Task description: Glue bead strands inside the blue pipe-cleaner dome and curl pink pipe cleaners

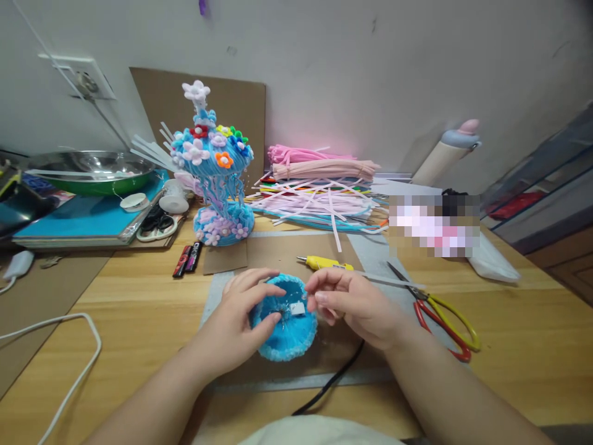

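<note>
One blue cup (pixel 290 346) lies between left grip (pixel 241 315), loosely spread, and right grip (pixel 359 303), curled; hold unclear.

Left hand (pixel 243 312) spread over left rim of bowl (pixel 288 354), fingers arched. Right hand (pixel 356 301) at its right rim, fingers bent, thumb near forefinger.

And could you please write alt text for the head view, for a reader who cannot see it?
A left hand with spread fingers and a right hand with curled fingers are at a hollow blue craft piece over cardboard. A yellow glue gun lies behind, scissors to the right. Farther back are a flower-covered blue ornament and pipe-cleaner bundles.
</note>
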Motion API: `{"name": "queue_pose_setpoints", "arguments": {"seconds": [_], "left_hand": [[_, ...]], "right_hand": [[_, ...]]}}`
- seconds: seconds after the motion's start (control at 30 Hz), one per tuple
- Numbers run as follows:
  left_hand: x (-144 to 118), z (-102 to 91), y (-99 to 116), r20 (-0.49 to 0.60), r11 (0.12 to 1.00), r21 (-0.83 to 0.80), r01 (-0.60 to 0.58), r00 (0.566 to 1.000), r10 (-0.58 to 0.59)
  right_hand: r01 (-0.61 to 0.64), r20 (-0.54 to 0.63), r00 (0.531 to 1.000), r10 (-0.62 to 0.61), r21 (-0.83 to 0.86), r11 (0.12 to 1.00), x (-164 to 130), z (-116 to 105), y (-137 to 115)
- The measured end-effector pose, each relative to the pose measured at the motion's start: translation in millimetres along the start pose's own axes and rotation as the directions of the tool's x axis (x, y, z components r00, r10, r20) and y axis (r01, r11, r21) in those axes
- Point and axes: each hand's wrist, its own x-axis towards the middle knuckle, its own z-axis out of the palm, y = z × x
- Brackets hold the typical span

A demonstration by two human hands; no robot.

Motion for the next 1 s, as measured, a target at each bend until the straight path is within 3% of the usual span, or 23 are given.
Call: {"name": "queue_pose_setpoints", "arguments": {"seconds": [0.13,0.27,0.43,0.57,0.7,0.8,1.0], "left_hand": [[1,2.6,-4,-0.058,0.998,0.001,0.063,0.996,-0.063],[4,3.9,-9,-0.102,0.996,0.021,0.091,0.991,-0.088],[3,0.2,-6,-0.112,0.996,0.089,0.032,0.994,-0.022],[-5,-3.5,10,-0.068,0.985,0.14,-0.106,0.991,0.116],[-7,-1.3,22,-0.008,0.974,0.09,-0.21,0.977,0.211],[-4,1.8,22,0.009,0.971,0.122,-0.206,0.978,0.207],[1,5.4,12,-0.055,0.971,0.208,-0.116,0.99,0.13]], "right_hand": [[-0.164,0.176,0.975,0.139,0.139,0.977,-5,-3,-7],[-0.194,0.246,0.96,0.13,0.257,0.947,-6,-4,-10],[-0.245,0.362,0.919,0.158,0.209,0.947,-6,-6,-9],[-0.229,0.315,0.935,0.163,0.184,0.956,-9,1,-6],[-0.193,0.338,0.932,0.13,0.159,0.968,-10,7,-3],[-0.138,0.311,0.945,0.102,0.096,0.986,-8,6,-3],[0.021,0.036,0.999,-0.01,-0.324,0.946,-1,-11,-9]]}}
